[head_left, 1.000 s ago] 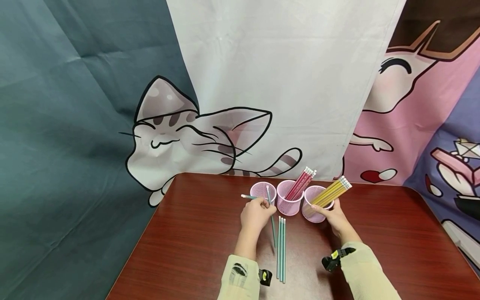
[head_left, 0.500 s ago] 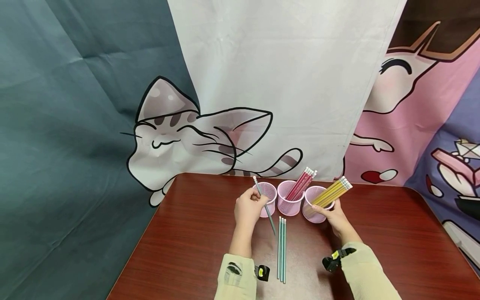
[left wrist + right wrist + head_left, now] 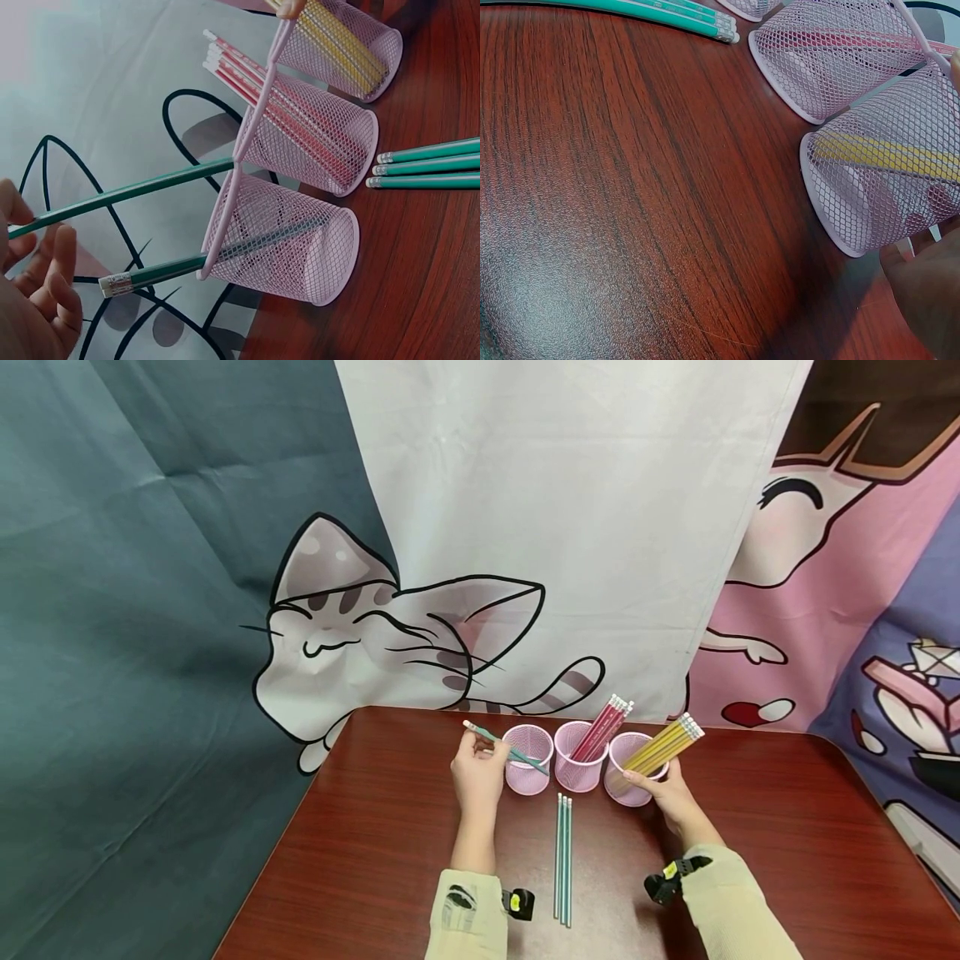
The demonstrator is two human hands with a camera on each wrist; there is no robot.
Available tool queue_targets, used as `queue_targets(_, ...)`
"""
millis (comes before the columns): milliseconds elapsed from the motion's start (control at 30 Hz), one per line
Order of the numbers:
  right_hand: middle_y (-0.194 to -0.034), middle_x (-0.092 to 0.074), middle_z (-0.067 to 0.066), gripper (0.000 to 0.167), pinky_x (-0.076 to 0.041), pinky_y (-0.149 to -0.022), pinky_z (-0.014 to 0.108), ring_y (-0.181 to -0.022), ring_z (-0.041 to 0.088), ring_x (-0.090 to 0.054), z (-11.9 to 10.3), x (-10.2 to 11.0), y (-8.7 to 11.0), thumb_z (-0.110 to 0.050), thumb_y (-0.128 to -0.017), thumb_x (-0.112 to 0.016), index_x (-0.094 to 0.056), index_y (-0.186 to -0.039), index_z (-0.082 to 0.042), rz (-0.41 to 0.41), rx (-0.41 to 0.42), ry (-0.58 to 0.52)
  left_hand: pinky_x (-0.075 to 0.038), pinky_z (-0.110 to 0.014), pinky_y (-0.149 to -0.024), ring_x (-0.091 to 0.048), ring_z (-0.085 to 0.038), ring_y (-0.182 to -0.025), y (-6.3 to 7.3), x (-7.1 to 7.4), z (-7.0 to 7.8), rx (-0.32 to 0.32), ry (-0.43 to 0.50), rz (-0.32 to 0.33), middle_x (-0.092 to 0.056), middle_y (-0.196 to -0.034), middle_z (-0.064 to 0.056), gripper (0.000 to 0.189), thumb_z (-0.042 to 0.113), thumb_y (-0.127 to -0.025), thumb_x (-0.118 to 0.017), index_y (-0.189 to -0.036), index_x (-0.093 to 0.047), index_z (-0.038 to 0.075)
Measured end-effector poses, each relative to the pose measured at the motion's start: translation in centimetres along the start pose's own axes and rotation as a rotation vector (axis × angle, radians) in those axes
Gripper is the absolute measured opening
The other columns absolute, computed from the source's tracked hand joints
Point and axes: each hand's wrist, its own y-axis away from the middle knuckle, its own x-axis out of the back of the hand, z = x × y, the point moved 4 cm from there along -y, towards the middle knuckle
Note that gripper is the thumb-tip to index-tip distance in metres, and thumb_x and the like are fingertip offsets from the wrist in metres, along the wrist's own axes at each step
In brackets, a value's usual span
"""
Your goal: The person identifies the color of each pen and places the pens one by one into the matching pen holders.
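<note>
My left hand (image 3: 478,777) pinches a green pencil (image 3: 127,196) near its eraser end. The pencil slants across the left pink mesh cup (image 3: 528,783), its far end right at the rim in the left wrist view. Inside that cup leans another green pencil (image 3: 169,271), eraser up. My right hand (image 3: 675,797) grips the right mesh cup (image 3: 885,187), thumb at the rim and fingers around the outer side. Yellow pencils (image 3: 663,745) stand tilted in it. Between the two, the middle cup (image 3: 577,775) holds red pencils (image 3: 600,728).
Three green pencils (image 3: 563,860) lie side by side on the brown table (image 3: 360,860), in front of the cups. The cups stand in a row near the back edge. Behind them hangs a cloth (image 3: 585,527) with cartoon prints.
My left hand has moved left, and its pencil has swung from steep to slanting across the left cup. A pencil seen at that cup's left rim earlier no longer shows there. The right hand stays put.
</note>
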Motion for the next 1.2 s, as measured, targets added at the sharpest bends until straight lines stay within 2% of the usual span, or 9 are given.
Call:
queue_targets(133, -0.140, -0.021, 0.019, 0.083, -0.014, -0.108, 0.043, -0.127, 0.028, -0.022, 0.0, 0.1, -0.1, -0.011, -0.082, -0.069, -0.008, -0.139, -0.009, 0.008, 0.001, -0.004, -0.043, -0.025, -0.051, -0.057, -0.016, -0.055, -0.1, 0.3, -0.1, -0.014, 0.042, 0.036, -0.061, -0.064, 0.002, 0.005, 0.007, -0.074, -0.059, -0.079, -0.058, 0.006)
queue_targets(300, -0.139, -0.022, 0.020, 0.084, -0.013, -0.108, 0.044, -0.128, 0.030, -0.022, 0.2, 0.1, -0.2, -0.013, -0.082, -0.070, -0.009, -0.139, -0.007, 0.005, 0.017, -0.008, -0.043, -0.026, -0.052, -0.056, -0.010, -0.054, 0.0, 0.4, -0.3, -0.014, 0.027, 0.068, -0.062, -0.063, 0.004, 0.005, 0.010, -0.075, -0.062, -0.078, -0.059, 0.008)
queue_targets(400, -0.139, -0.022, 0.020, 0.083, -0.013, -0.108, 0.044, -0.127, 0.030, -0.022, 0.3, 0.1, -0.3, -0.012, -0.082, -0.069, -0.009, -0.139, -0.007, 0.006, 0.023, -0.009, -0.044, -0.029, -0.052, -0.058, -0.007, -0.054, 0.1, 0.3, -0.6, -0.014, -0.021, 0.069, -0.063, -0.062, 0.003, 0.005, 0.012, -0.075, -0.063, -0.078, -0.060, 0.009)
queue_targets(667, -0.140, -0.020, 0.021, 0.085, -0.011, -0.109, 0.044, -0.129, 0.031, -0.019, 0.3, 0.1, -0.1, -0.014, -0.082, -0.069, -0.007, -0.140, -0.007, 0.010, 0.008, 0.002, -0.046, -0.033, -0.054, -0.061, -0.006, -0.059, 0.8, -0.2, -1.8, -0.009, -0.144, 0.021, -0.064, -0.063, 0.006, 0.004, 0.017, -0.075, -0.065, -0.076, -0.062, 0.015)
queue_targets(833, -0.139, -0.021, 0.020, 0.083, -0.012, -0.108, 0.044, -0.128, 0.030, -0.021, 0.3, 0.1, -0.2, -0.012, -0.082, -0.069, -0.008, -0.139, -0.006, 0.012, 0.021, 0.001, -0.046, -0.032, -0.054, -0.060, -0.007, -0.060, 1.2, -0.4, -2.1, -0.013, -0.171, 0.005, -0.063, -0.064, 0.006, 0.003, 0.017, -0.075, -0.065, -0.074, -0.062, 0.015)
queue_targets(1033, -0.139, -0.021, 0.019, 0.082, -0.013, -0.108, 0.043, -0.128, 0.029, -0.022, 0.3, 0.1, -0.2, -0.013, -0.083, -0.069, -0.009, -0.139, -0.008, 0.012, 0.019, 0.003, -0.047, -0.033, -0.057, -0.061, -0.010, -0.064, 1.2, -0.5, -2.2, -0.048, -0.194, 0.022, -0.063, -0.068, 0.007, 0.004, 0.017, -0.076, -0.064, -0.074, -0.063, 0.015)
queue_targets(1200, -0.140, -0.020, 0.020, 0.083, -0.012, -0.109, 0.043, -0.129, 0.030, -0.020, 0.2, 0.1, -0.1, -0.013, -0.083, -0.068, -0.008, -0.139, -0.008, 0.007, 0.015, 0.006, -0.046, -0.033, -0.057, -0.059, -0.015, -0.064, 1.3, -0.6, -2.8, -0.086, -0.206, 0.050, -0.062, -0.069, 0.006, 0.004, 0.017, -0.077, -0.065, -0.074, -0.063, 0.015)
